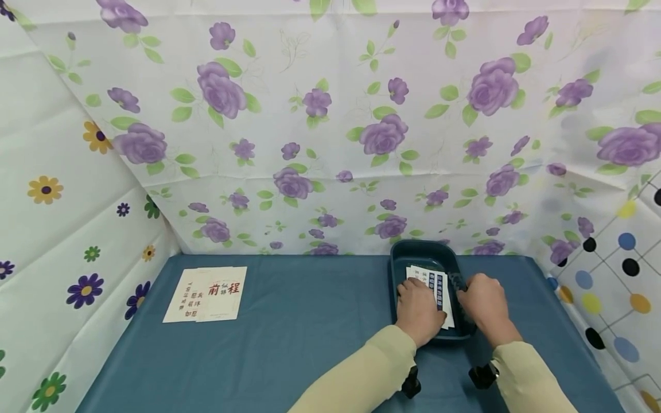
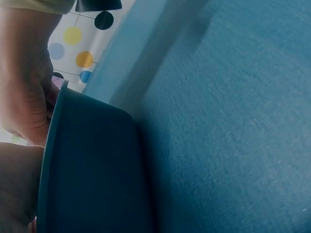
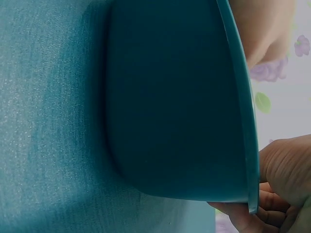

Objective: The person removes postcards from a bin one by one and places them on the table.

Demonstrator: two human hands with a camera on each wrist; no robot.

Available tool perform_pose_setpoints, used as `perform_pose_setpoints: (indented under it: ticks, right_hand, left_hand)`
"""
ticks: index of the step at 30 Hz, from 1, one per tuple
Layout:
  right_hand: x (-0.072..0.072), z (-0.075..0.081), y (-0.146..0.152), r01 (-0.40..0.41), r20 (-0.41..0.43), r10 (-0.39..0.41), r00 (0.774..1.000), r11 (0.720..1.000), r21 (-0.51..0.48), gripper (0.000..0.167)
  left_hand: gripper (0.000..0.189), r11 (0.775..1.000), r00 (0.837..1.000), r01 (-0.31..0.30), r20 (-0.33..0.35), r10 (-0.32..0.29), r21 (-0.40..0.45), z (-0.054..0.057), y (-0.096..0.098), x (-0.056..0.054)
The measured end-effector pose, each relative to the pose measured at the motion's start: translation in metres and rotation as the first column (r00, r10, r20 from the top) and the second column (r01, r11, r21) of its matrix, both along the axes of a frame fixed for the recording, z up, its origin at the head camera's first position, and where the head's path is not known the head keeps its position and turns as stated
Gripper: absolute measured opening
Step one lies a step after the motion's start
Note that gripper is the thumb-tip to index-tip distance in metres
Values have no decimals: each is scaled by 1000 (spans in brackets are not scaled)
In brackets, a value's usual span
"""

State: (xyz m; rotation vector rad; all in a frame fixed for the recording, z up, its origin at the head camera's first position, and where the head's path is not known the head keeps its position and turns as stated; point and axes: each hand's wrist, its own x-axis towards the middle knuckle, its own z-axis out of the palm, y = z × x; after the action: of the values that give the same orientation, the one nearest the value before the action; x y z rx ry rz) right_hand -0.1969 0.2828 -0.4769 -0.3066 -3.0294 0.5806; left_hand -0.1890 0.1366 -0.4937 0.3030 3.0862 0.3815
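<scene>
Pale-yellow left sleeve (image 1: 361, 373) and right sleeve (image 1: 532, 376) reach in from the bottom edge, closest to the head camera. Small black device (image 1: 411, 383) at the left cuff, black wrist camera (image 1: 483, 376) at the right one.

Left hand (image 1: 418, 310): inside the dark teal tray (image 1: 420, 245), lying over a stack of white cards (image 1: 439, 287). Fingers bend over the stack's left side, thumb points right across the lower part; cannot tell if they pinch it or just rest. Right hand (image 1: 484, 301): at the tray's right edge, gripping the rim, fingers curled against the outer wall in the right wrist view.

Tray sits right of centre on the blue table cover (image 1: 310, 344), far end near the back cloth (image 1: 330, 143). White cards lie inside it, a bit fanned, dark-blue printed columns showing; part hidden under the left hand. Dark textured patch (image 1: 458, 289) along the tray's right inner side, too small to make out.

Well apart, at the table's far left: overlapping cream cards (image 1: 206, 293), flat, dark-red characters on them. Back cloth has purple roses and green leaves; left cloth (image 1: 62, 241), colored daisies; right cloth (image 1: 609, 275), colored dots joined by grey lines.
</scene>
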Motion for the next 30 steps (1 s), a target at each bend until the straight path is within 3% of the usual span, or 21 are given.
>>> perform_pose_setpoints:
  ticks: [5,9,17,20,30]
  right_hand:
    - [-1,-1,0,9,-2,-9,1000,1000,6,46]
    - [-1,-1,1,12,2,-12,1000,1000,2,46]
    - [-1,1,0,8,0,-8,1000,1000,-8,45]
    - [-1,1,-1,11,-4,-11,1000,1000,-9,45]
    - [-2,-1,1,7,-1,-7,1000,1000,1,44]
  left_hand:
    - [88,993,999,9,-42,-15,-120,-1,1,3]
    - [84,991,996,-2,-91,-11,-133,-2,2,5]
    - [89,998,998,-62,-21,63,12,-2,3,2]
    - [89,995,997,-68,-23,70,78,-1,2,2]
    - [38,952,993,-22,-106,56,306,-3,-6,5]
